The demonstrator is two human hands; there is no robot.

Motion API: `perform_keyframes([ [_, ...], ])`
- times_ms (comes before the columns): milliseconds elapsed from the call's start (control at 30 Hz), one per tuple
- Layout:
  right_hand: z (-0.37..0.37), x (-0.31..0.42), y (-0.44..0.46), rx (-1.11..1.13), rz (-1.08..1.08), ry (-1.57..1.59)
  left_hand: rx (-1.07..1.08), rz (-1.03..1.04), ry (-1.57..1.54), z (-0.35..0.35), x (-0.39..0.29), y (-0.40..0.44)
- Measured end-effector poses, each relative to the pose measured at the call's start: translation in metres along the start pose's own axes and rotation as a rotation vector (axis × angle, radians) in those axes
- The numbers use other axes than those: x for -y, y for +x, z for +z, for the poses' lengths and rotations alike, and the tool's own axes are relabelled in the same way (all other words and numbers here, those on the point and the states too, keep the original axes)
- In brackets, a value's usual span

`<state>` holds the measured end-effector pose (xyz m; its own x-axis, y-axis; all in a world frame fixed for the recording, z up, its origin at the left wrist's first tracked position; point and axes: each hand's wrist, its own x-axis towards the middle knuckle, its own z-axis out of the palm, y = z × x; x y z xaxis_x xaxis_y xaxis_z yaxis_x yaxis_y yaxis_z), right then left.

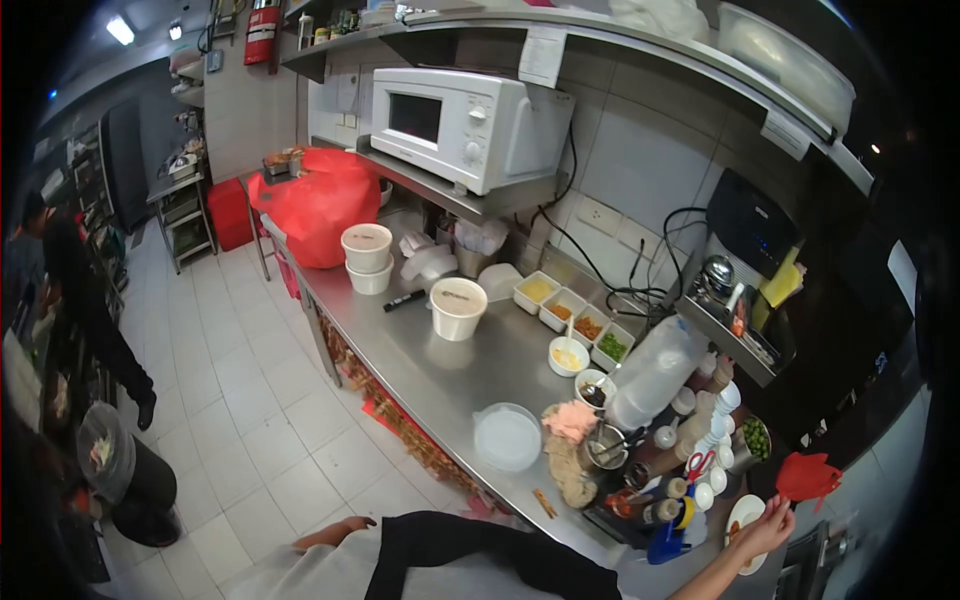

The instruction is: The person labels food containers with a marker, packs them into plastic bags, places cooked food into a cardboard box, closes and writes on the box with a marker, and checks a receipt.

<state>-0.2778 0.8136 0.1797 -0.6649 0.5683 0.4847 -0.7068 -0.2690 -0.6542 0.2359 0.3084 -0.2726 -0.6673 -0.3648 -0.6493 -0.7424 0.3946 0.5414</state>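
Note:
My right hand [768, 530] reaches out at the lower right, its fingers closed at the lower edge of a crumpled red piece [808, 476] that looks like a plastic bag. Below that hand lies a white plate [744, 514] with some food on it. My left hand [337, 531] shows only in part at the bottom, low beside my body and off the counter; its fingers are not clear. Nearest on the steel counter [405, 365] are a clear round lid or container [507, 437], a pink cloth [571, 421] and a beige cloth [567, 470].
Lidded white tubs [459, 309] stand on the counter, near a large red bag [325, 205] and a black marker [404, 301]. Ingredient trays [587, 324] line the back. Bottles crowd the right side. A microwave [450, 128] sits above. Another person [80, 290] stands far left.

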Motion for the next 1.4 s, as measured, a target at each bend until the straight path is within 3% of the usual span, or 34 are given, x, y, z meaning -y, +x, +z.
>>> perform_keyframes([
  [267, 0.167, 0.037, -0.186, 0.333, 0.0, 0.157, -0.106, -0.138, -0.11, -0.041, 0.182, -0.068],
  [300, 0.184, 0.042, -0.209, 0.356, -0.015, 0.164, -0.092, -0.241, -0.126, -0.048, 0.204, -0.089],
  [400, 0.219, 0.052, -0.253, 0.426, 0.075, 0.234, -0.117, -0.416, -0.234, -0.071, 0.242, -0.124],
  [500, 0.247, 0.054, -0.272, 0.411, 0.083, 0.259, -0.163, -0.459, -0.324, -0.098, 0.253, -0.12],
  [667, 0.306, 0.029, -0.297, 0.519, 0.031, 0.221, -0.226, -0.308, -0.373, -0.13, 0.238, -0.076],
  [767, 0.341, -0.011, -0.314, 0.626, 0.312, 0.186, -0.245, -0.21, -0.424, -0.142, 0.221, -0.058],
  [867, 0.373, -0.079, -0.34, 0.785, 0.591, -0.069, -0.263, -0.122, -0.545, -0.165, 0.2, -0.043],
  [1000, 0.417, -0.164, -0.392, 1.045, 0.753, -0.286, -0.39, 0.029, -0.876, -0.201, 0.196, -0.018],
  [1100, 0.445, -0.189, -0.441, 1.026, 0.645, -0.47, -0.674, -0.254, -0.648, -0.266, 0.116, -0.059],
  [1200, 0.454, -0.204, -0.471, 1.008, -0.052, -0.583, -0.907, -0.255, -0.819, -0.287, 0.11, -0.055],
  [1233, 0.46, -0.189, -0.477, 1.046, -0.016, -0.589, -0.942, -0.254, -0.835, -0.318, 0.076, -0.065],
  [1300, 0.46, -0.192, -0.48, 1.003, 0.044, -0.655, -1.003, -0.044, -0.84, -0.378, 0.059, -0.05],
  [1367, 0.453, -0.198, -0.484, 0.92, 0.103, -0.692, -0.977, 0.319, -1.053, -0.465, 0.001, -0.035],
  [1400, 0.45, -0.194, -0.492, 0.87, 0.312, -0.602, -0.927, 0.407, -0.957, -0.509, -0.026, -0.027],
])
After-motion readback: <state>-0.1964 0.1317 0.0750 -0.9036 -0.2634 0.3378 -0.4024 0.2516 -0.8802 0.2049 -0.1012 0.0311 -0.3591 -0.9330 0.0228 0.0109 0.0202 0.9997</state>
